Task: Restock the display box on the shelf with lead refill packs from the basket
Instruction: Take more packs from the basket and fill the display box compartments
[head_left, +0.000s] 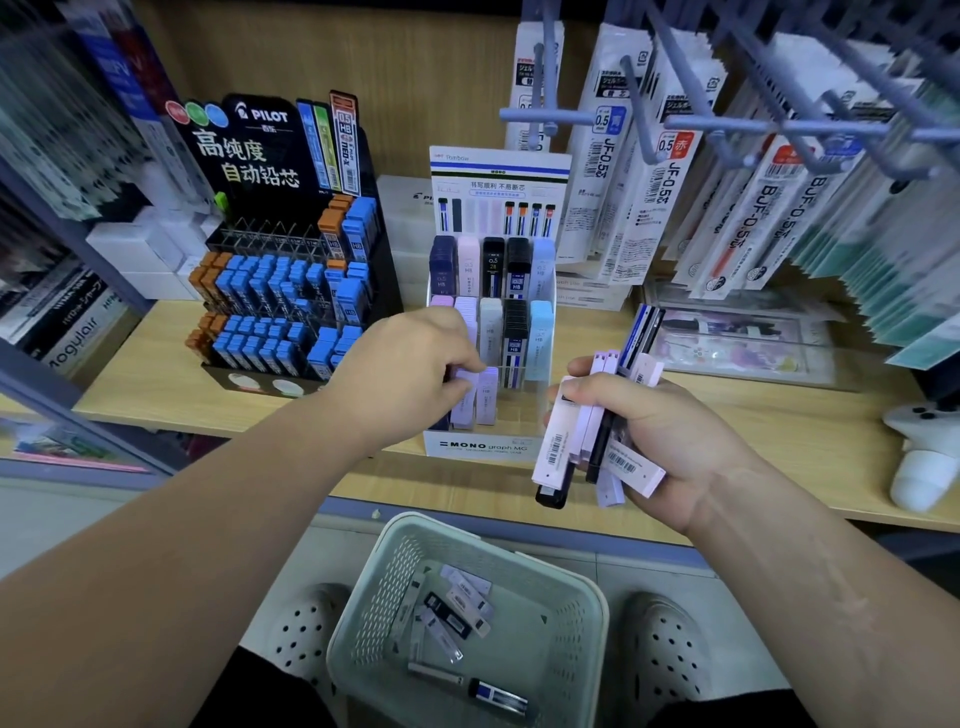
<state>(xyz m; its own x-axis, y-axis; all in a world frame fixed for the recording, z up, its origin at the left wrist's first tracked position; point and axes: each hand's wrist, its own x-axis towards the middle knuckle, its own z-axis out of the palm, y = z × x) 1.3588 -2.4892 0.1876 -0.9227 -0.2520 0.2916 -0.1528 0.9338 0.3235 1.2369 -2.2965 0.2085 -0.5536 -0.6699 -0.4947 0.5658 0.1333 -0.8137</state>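
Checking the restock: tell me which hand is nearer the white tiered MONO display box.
Left. The left hand reaches into the white tiered MONO display box, touching a lilac pack. The right hand is just right of it, holding a bundle of packs.

I am seeing the display box (485, 446) hemmed in: the black Pilot stand (291, 291) is crowding its left side, and hanging refill packets (644, 197) on blue hooks (691, 124) are closing off the air above and to the right. My left hand (410, 364) is filling the near-left slots. Bare shelf (769, 415) is lying open right of the box, up to a white controller (922, 457). Below, the basket (467, 613) is standing open-topped between two shoes (670, 649).
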